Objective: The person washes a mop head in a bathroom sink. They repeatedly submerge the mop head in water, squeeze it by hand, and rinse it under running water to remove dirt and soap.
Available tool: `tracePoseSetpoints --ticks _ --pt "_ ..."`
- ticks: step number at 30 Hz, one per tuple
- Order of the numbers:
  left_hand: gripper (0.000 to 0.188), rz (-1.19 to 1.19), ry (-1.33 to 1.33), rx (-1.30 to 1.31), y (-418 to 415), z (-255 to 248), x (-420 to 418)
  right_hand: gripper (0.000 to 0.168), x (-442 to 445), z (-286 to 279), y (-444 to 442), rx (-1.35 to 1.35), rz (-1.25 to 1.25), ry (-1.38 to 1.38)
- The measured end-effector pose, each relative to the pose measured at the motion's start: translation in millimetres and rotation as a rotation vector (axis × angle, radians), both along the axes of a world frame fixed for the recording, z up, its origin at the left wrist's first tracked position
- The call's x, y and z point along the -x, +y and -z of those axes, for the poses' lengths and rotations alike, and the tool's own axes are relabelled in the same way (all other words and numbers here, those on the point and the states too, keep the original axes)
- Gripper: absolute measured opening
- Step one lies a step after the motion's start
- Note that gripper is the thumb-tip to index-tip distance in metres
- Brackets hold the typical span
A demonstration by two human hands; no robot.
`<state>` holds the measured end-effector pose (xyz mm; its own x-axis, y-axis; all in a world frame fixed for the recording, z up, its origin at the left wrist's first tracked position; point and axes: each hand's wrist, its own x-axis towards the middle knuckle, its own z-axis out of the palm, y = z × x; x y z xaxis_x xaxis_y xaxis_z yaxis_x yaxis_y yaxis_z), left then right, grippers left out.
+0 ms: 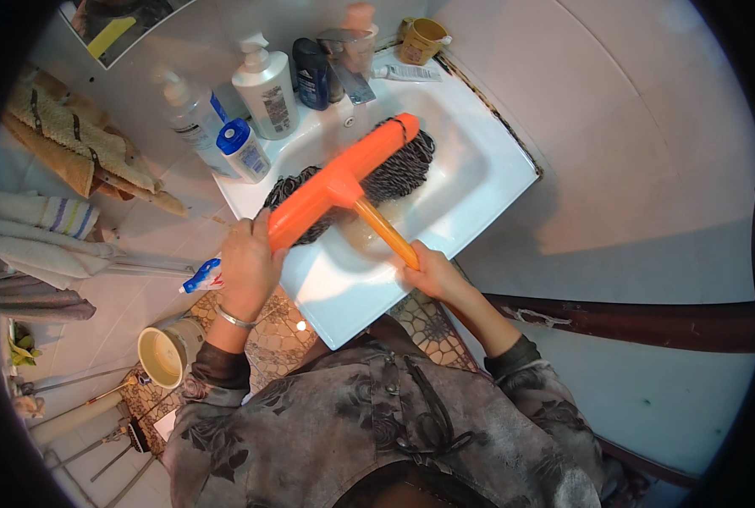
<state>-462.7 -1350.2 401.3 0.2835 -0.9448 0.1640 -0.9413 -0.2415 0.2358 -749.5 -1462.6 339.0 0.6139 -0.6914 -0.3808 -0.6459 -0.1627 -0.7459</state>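
A mop with an orange plastic head (342, 178) lies aslant over the white washbasin (479, 190). Dark grey string strands (409, 166) hang from its underside into the bowl. My left hand (250, 260) grips the near left end of the orange head, and a bangle circles that wrist. Around the orange handle (387, 232), a short way below the head, my right hand (438, 270) is closed. Cloudy water (365, 232) shows in the bowl under the mop; the strands hide part of the bowl.
Along the basin's back rim stand a white pump bottle (266, 95), a clear pump bottle (193, 120), a blue-capped bottle (244, 152), a dark bottle (312, 76), a tube (409, 73) and a yellow mug (423, 41). Towels (54, 235) hang at left above a bucket (168, 352).
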Motion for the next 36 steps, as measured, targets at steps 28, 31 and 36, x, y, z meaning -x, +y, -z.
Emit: tracePoseSetpoints --ticks 28,31,36 --pt "0.046 0.323 0.599 -0.006 -40 65 64 0.028 158 26 95 -0.035 0.272 0.247" --pt "0.06 0.112 0.446 -0.076 -77 93 35 0.031 142 37 86 -0.073 0.17 0.346" --pt "0.089 0.089 0.271 -0.527 -121 119 41 0.025 73 -46 6 -0.114 -0.561 0.569"
